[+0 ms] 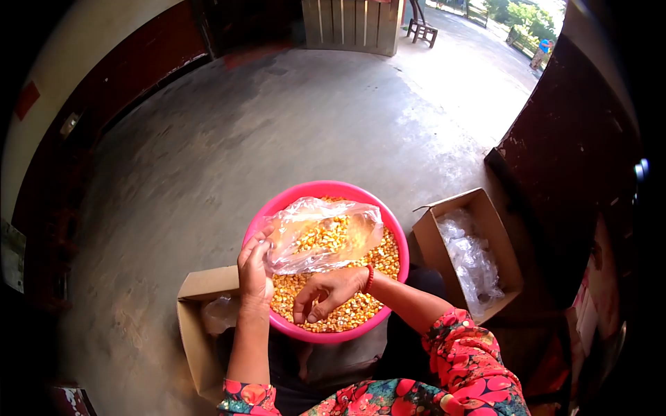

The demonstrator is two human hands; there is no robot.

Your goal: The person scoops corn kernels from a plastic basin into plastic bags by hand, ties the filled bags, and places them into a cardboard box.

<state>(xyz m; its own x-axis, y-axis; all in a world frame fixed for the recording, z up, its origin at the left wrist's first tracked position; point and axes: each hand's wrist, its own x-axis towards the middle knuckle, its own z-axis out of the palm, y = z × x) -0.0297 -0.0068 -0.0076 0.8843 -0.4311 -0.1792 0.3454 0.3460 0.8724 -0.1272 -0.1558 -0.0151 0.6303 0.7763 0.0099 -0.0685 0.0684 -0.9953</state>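
Note:
A pink basin (325, 338) full of yellow corn kernels (354, 315) stands in front of me. My left hand (255, 270) grips the edge of a clear plastic bag (361, 225) at the basin's left side. The bag lies over the kernels, and a heap of kernels shows in or through it. Just below the bag, my right hand (329, 295) is curled with its fingertips down among the loose kernels. What lies inside its fingers is mostly hidden. A red bracelet (370, 279) circles the right wrist.
To the right, an open cardboard box (510, 256) holds clear plastic bags (472, 260). Another cardboard box (191, 340) on the left has a clear plastic piece in it. A wooden stool (422, 31) stands by the bright doorway. Concrete floor (173, 187) surrounds the basin.

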